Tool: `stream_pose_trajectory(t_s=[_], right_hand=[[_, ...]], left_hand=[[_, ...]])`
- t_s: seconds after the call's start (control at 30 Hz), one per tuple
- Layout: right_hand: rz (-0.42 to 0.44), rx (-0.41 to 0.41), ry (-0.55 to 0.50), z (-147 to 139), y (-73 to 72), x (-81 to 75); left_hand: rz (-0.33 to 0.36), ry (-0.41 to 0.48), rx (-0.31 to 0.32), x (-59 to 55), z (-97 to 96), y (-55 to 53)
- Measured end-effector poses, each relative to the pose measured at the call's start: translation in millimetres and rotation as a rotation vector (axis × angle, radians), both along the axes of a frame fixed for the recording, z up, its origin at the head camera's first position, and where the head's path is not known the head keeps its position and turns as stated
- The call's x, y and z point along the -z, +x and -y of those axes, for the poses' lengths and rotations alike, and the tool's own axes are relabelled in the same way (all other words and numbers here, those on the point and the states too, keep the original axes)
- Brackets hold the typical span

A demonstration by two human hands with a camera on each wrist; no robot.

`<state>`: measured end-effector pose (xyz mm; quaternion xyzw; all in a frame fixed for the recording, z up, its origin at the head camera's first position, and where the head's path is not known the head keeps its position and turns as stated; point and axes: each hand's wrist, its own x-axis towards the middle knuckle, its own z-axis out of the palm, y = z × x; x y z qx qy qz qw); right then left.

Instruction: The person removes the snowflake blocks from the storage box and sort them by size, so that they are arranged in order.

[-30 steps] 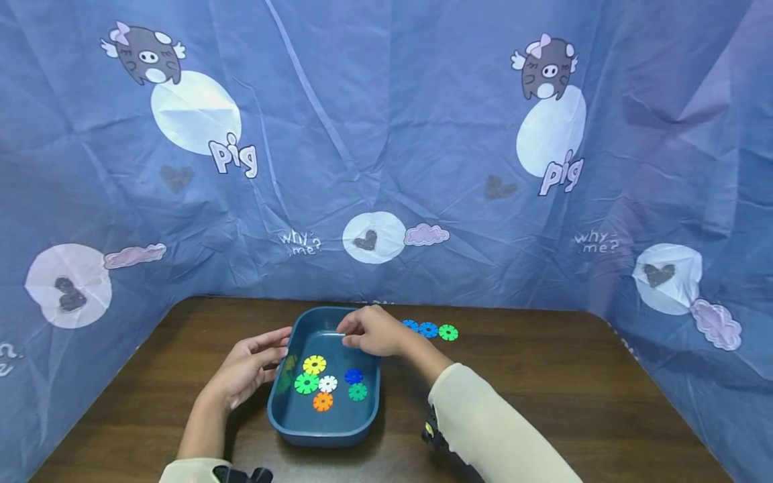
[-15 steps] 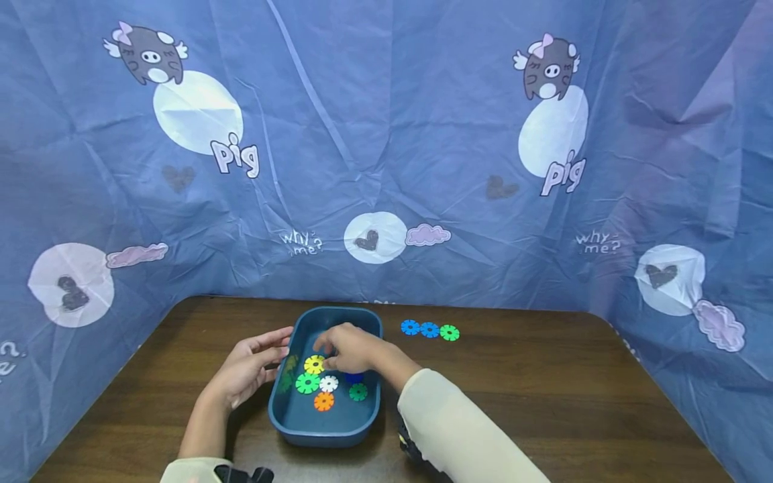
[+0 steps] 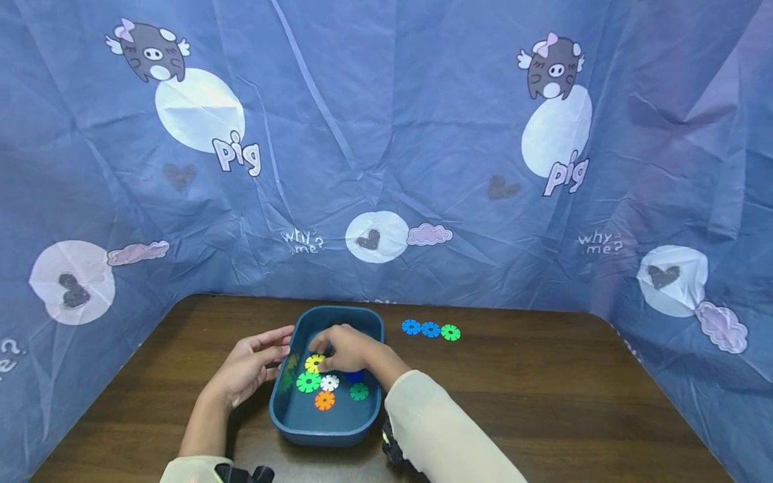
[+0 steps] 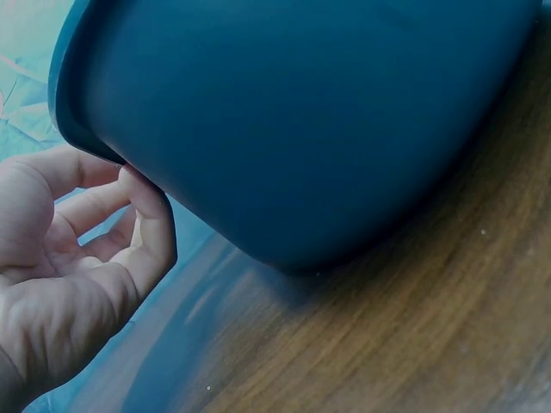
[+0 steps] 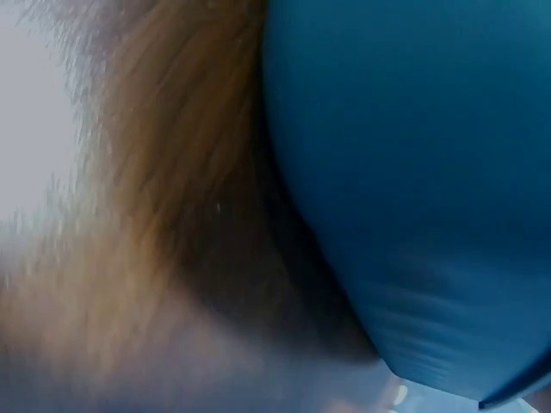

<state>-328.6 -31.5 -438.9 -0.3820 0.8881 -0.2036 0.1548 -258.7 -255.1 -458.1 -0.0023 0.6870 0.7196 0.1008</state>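
Observation:
A dark blue plastic bin (image 3: 325, 437) stands on the table, left of centre in the head view. My left hand (image 3: 246, 367) touches its outer left wall, thumb and fingertips just under the rim, as the left wrist view shows. Inside, my right hand (image 3: 349, 350) reaches down with thumb and forefinger spread beside a yellow notched disc (image 3: 312, 363). Nearer the front lie a green disc (image 3: 308, 382), a white disc (image 3: 329, 383), an orange disc (image 3: 324, 401) and a teal disc (image 3: 359, 392). A dark blue disc (image 3: 355, 378) is partly hidden beneath the right hand.
Behind and right of the bin, two blue discs (image 3: 431, 329) and a bright green disc (image 3: 450, 333) lie in a row on the brown wooden table (image 3: 513, 382). A blue printed cloth (image 3: 459, 275) hangs round the table's back and sides.
My right hand has moved from the bin's far right rim leftward and down to the yellow disc, uncovering the row on the table. My left hand stays at the bin's side.

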Motion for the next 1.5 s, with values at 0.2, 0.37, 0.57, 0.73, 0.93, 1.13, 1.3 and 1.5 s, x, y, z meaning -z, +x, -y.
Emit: stream_pose_trajectory(t_s=[0.2,0.37,0.57,0.73,0.93,1.13,1.3,1.5], right_hand=[[0.018,0.051,-0.035,4,0.3,5.9],[0.057,0.084,-0.045,5,1.1,8.6],[0.05,0.069,-0.052,5,1.3,8.5],[-0.016,0.055,-0.083,6,1.2,7.8],[-0.026,0.057,-0.123,5,3.3,2.6],[0.002,0.032,-0.154,-2,5.6,-11.4],[0.006,-0.001,-0.164,-12,6.4,-24.9],[-0.034,-0.014,-0.2,-28,4.7,-42.2]], left_hand=[[-0.016,0.002,0.022,-0.9,0.3,0.1],[-0.024,0.002,0.028,1.2,1.4,-0.1],[-0.026,0.002,0.025,1.7,1.0,0.0],[-0.034,0.009,0.026,2.2,0.6,0.0],[-0.036,0.015,0.022,1.2,0.0,1.1],[-0.033,0.006,0.02,0.5,-0.7,1.2],[-0.022,-0.007,0.019,0.6,-1.5,0.2],[-0.015,-0.001,0.009,1.0,-2.2,0.2]])
